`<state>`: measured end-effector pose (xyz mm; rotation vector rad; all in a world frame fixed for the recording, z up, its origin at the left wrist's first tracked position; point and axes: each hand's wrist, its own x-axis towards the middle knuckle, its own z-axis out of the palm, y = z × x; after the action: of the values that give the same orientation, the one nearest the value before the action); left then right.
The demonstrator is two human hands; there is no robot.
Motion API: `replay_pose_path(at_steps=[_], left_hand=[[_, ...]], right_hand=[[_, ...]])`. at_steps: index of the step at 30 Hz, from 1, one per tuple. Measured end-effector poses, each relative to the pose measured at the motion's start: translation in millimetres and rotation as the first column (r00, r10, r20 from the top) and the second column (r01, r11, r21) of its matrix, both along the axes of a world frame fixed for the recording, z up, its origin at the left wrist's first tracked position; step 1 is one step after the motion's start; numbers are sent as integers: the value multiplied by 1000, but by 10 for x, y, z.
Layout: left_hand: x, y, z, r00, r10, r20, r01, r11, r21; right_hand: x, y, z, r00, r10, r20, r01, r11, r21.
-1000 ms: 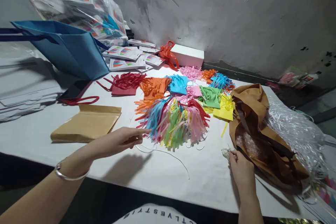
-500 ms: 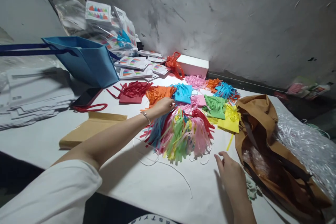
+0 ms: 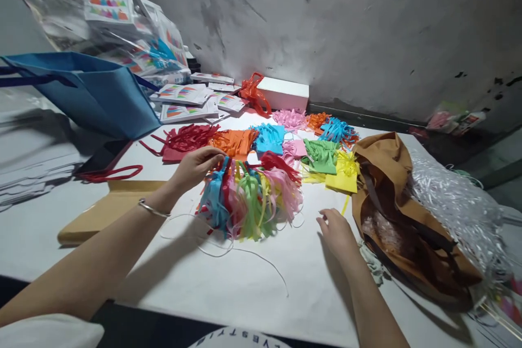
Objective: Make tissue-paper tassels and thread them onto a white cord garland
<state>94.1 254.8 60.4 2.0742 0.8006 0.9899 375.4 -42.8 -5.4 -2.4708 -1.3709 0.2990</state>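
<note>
My left hand (image 3: 202, 166) pinches the top of a blue tassel (image 3: 217, 196) at the left end of a bunch of paper tassels. Red, pink, green and yellow tassels (image 3: 255, 206) hang beside it, resting on the white table (image 3: 196, 288). A thin white string (image 3: 261, 254) trails in loops from under the bunch toward the front. My right hand (image 3: 336, 231) hovers over the table to the right of the bunch, fingers loosely curled and slightly apart, with nothing visible in them. Close to it lies a yellow paper strip (image 3: 346, 205).
Behind the bunch lie red (image 3: 190, 141), orange (image 3: 236, 143), blue (image 3: 269, 137), green (image 3: 321, 156) and yellow (image 3: 341, 174) fringed paper pieces. A brown bag (image 3: 383, 163) borders the right. Left are a cardboard piece (image 3: 101, 212), a blue bag (image 3: 101, 98) and printed packs (image 3: 181, 94).
My left hand has shifted left and nearer, to the bunch's left end, where it holds the blue tassel. My right hand's fingers have drawn closer together. The camera view has turned slightly right.
</note>
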Motion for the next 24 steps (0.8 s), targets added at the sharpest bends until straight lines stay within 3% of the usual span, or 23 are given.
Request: replay_pose_path(at_steps=[7,11,15,20,22,24], left_hand=[[-155,-146,-84,989,88,120,-55,967,-249],[-203,-219,-66,977,117,180,-61,956,-289],[-348,-183,-96,949,186,256,-110,952,-285],[-455,-127,-167,911,265,317,-172,941,-291],[-438,-109,-192,901,288,325,-195,937,-290],[-405,-90,-210,894,309,325,-218,933,-286]], right_hand=[[-140,975,-122,983,-76,-169,82,996,30],[-113,1177,-168,918,-47,-393,129,974,185],[77,927,5,761,105,-641,219,888,405],[239,268,415,568,371,-735,360,691,627],[215,-4,515,519,420,-744,370,675,639],[148,-254,546,475,432,-767,339,714,612]])
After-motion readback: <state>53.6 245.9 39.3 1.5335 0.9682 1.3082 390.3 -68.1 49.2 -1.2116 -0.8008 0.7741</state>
